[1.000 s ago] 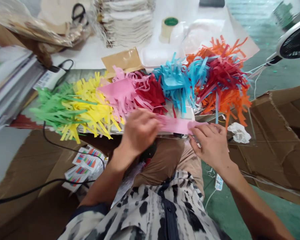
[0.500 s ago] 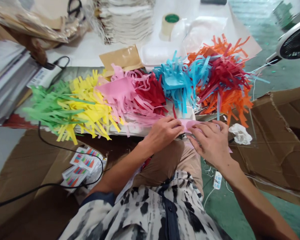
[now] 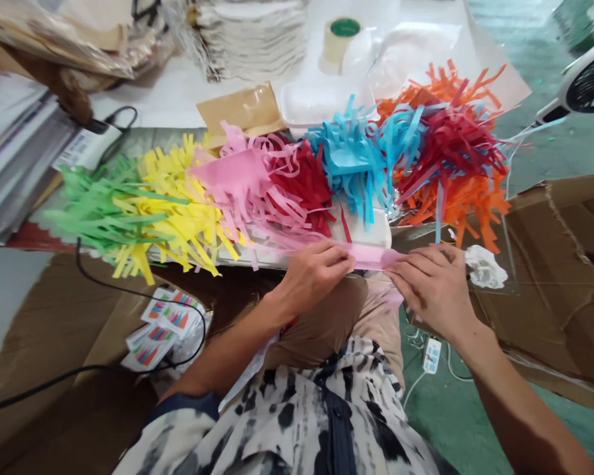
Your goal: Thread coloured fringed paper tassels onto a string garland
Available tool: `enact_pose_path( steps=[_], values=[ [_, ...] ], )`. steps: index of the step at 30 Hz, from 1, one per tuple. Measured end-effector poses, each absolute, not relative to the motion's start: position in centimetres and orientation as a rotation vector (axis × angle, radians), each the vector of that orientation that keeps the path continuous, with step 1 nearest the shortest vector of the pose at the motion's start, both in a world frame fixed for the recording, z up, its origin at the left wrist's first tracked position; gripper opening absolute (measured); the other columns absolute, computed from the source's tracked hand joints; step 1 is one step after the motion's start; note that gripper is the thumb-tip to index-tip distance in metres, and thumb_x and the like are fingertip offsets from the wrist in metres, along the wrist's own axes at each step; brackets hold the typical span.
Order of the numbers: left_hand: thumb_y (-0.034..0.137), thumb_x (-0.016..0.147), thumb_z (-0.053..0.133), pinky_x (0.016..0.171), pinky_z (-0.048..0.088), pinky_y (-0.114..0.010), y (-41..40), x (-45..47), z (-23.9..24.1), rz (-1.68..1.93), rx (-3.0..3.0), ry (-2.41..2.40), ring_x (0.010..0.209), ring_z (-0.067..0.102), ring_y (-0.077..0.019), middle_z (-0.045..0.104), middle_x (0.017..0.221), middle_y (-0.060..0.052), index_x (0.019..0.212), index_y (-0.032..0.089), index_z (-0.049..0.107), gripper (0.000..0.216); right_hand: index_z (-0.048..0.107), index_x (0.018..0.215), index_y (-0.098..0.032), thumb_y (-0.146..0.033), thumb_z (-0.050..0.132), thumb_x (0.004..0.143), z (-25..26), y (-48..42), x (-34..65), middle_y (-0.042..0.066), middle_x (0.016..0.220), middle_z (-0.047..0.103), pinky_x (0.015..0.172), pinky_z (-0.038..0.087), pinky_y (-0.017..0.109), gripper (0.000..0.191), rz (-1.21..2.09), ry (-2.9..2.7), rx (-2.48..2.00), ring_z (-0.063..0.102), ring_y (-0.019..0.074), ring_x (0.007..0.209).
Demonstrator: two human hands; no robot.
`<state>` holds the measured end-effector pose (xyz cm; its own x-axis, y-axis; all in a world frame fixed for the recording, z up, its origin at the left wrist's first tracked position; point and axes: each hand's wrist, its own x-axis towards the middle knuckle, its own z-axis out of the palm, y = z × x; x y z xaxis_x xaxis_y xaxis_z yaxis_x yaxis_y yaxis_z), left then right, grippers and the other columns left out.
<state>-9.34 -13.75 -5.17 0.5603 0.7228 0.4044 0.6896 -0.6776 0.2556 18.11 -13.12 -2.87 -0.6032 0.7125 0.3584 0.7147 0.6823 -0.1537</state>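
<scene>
A pink tissue-paper tassel sheet [image 3: 369, 256] stretches level between my two hands at the table's front edge. My left hand [image 3: 315, 272] pinches its left part, and thin pink fringe strips trail off leftward from there. My right hand [image 3: 430, 280] closes on the right end, with some pink paper hanging beneath it. Just behind lie fringed paper tassels: pink [image 3: 240, 178], dark red [image 3: 304, 185] and blue [image 3: 354, 158]. Yellow [image 3: 178, 211] and green [image 3: 111, 204] ones spread to the left. Orange [image 3: 470, 204] and crimson [image 3: 462, 142] ones are heaped at the right.
Farther back are a tape roll [image 3: 341, 39], a white tray [image 3: 321, 102], a brown envelope [image 3: 242, 113] and a paper stack [image 3: 252, 39]. A fan [image 3: 591, 79] stands right, above a cardboard box [image 3: 564, 264]. Crumpled white paper [image 3: 485, 267] sits beside my right hand. A black cable [image 3: 129, 289] hangs left.
My hands have moved apart, the left slightly leftward and the right rightward, so more of the pink sheet shows between them. My right fingers have closed on the paper.
</scene>
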Motion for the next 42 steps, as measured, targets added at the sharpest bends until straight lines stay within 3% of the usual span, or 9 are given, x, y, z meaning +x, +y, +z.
enact_pose_path(
  steps=[8,15,22,26,29,32,36,38,42],
  values=[
    [0.032,0.106,0.062,0.089,0.048,-0.039,-12.9,-10.9,-3.0,0.681,2.404,1.507,0.097,0.064,-0.0219,0.078,0.098,-0.004,0.091,0.02,0.073,0.022,0.074,0.095,-0.025,-0.038,0.059,0.106,-2.3,-11.9,18.8,0.003,0.095,0.08,0.088,0.035,0.042,0.022,0.347,-2.425,-1.366,0.069,0.0261,0.098],
    [0.03,0.101,0.066,0.077,0.042,-0.041,-12.5,-10.1,-3.4,0.581,2.405,1.755,0.091,0.061,-0.0255,0.07,0.092,-0.007,0.084,0.019,0.067,0.021,0.067,0.085,-0.023,-0.043,0.049,0.109,-2.7,-10.8,17.6,0.004,0.076,0.071,0.08,0.029,0.04,0.036,0.175,-2.527,-1.538,0.065,0.0275,0.085],
    [0.03,0.098,0.068,0.072,0.041,-0.04,-11.9,-10.1,-3.5,0.529,2.426,1.774,0.088,0.061,-0.0258,0.069,0.088,-0.007,0.08,0.019,0.066,0.022,0.064,0.082,-0.022,-0.042,0.046,0.108,-2.6,-10.7,17.1,0.006,0.075,0.07,0.081,0.029,0.043,0.037,0.043,-2.597,-1.563,0.062,0.0279,0.083],
    [0.028,0.1,0.067,0.083,0.046,-0.044,-12.1,-9.7,-3.3,0.576,2.495,1.795,0.101,0.063,-0.0291,0.073,0.104,-0.011,0.103,0.017,0.072,0.012,0.066,0.087,-0.021,-0.038,0.054,0.106,-2.4,-11.5,16.3,0.008,0.083,0.074,0.093,0.033,0.051,0.027,-0.075,-2.523,-1.602,0.063,0.0315,0.094],
    [0.021,0.105,0.06,0.103,0.043,-0.046,-12.1,-9.2,-3.5,0.697,2.695,1.497,0.123,0.061,-0.0266,0.074,0.128,-0.007,0.13,0.027,0.069,0.028,0.07,0.106,-0.023,-0.03,0.059,0.104,-2.8,-12.9,15.4,0.01,0.105,0.08,0.108,0.032,0.057,0.013,-0.172,-2.4,-1.563,0.064,0.0339,0.114],
    [0.02,0.107,0.058,0.106,0.042,-0.043,-11.9,-8.8,-3.8,0.638,2.858,1.135,0.119,0.064,-0.0204,0.077,0.122,-0.001,0.126,0.032,0.071,0.026,0.066,0.13,-0.032,-0.018,0.057,0.105,-3.9,-14.3,15.1,0.002,0.126,0.08,0.119,0.029,0.057,0.03,-0.188,-2.438,-1.341,0.067,0.0276,0.122],
    [0.022,0.108,0.057,0.107,0.043,-0.047,-12.0,-8.7,-3.8,0.518,2.897,1.173,0.109,0.068,-0.0206,0.078,0.119,-0.001,0.124,0.031,0.073,0.025,0.057,0.146,-0.035,-0.01,0.056,0.104,-4.8,-15.5,17.8,-0.001,0.133,0.078,0.121,0.03,0.057,0.049,-0.257,-2.537,-1.173,0.072,0.025,0.12],
    [0.021,0.108,0.055,0.108,0.043,-0.048,-12.4,-8.9,-3.7,0.485,2.925,1.191,0.111,0.068,-0.0216,0.078,0.122,-0.002,0.129,0.03,0.072,0.028,0.061,0.144,-0.033,-0.013,0.061,0.1,-4.4,-15.9,19.9,0.002,0.129,0.08,0.118,0.033,0.06,0.048,-0.307,-2.488,-1.192,0.073,0.0301,0.12],
    [0.019,0.107,0.055,0.109,0.044,-0.051,-13.2,-9.0,-3.7,0.446,2.912,1.209,0.118,0.067,-0.0238,0.076,0.128,-0.003,0.138,0.031,0.067,0.035,0.075,0.118,-0.034,-0.017,0.07,0.088,-2.5,-16.5,21.6,0.002,0.112,0.084,0.114,0.037,0.067,0.035,-0.353,-2.248,-1.275,0.072,0.0384,0.116]
  ],
)
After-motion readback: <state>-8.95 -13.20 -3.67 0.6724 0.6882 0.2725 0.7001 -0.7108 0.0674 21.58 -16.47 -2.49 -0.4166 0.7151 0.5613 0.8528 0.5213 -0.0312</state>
